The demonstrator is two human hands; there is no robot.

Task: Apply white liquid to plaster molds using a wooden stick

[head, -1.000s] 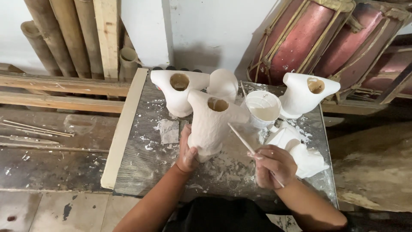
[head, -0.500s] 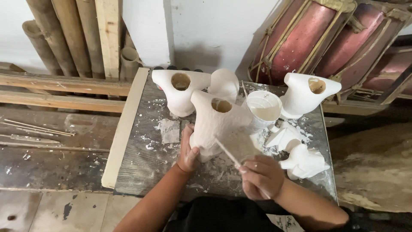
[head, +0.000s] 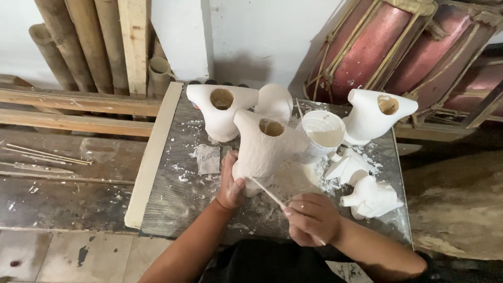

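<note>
A white hollow torso-shaped form (head: 264, 144) stands on a paint-spattered grey table (head: 178, 194). My left hand (head: 229, 181) grips its lower left side. My right hand (head: 310, 217) holds a thin pale stick (head: 267, 192) whose tip touches the base of the form. A white cup of white paste (head: 322, 133) stands just right of the form.
Two more white forms (head: 220, 110) (head: 374, 112) stand at the back of the table, and smaller white pieces (head: 369, 196) lie at the right. Bamboo poles (head: 78, 42) and planks lean at the left. Red drums (head: 377, 47) rest behind. Thin sticks (head: 47, 154) lie on the left bench.
My right hand has swung the stick from the cup's side leftward and down to the base of the form. My left hand kept its hold.
</note>
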